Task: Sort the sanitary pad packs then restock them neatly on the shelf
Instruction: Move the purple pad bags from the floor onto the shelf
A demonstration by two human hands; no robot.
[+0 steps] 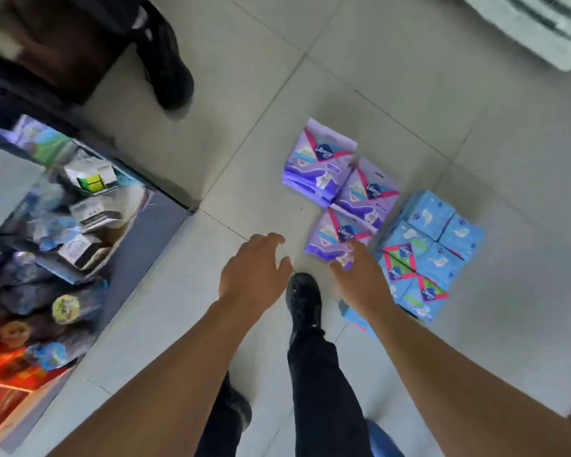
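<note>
Reaching down with fingers spread and holding nothing, the right hand (360, 275) overlaps the nearest purple pack (338, 237) while the left hand (254, 268) hovers beside it; three purple packs lie on the tiled floor (244, 153), blue packs (429, 252) stacked just right, shelf (80, 209) at the left edge

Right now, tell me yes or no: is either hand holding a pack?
No. Both the left hand and the right hand reach empty, with fingers spread, toward the purple packs lying on the floor.
</note>
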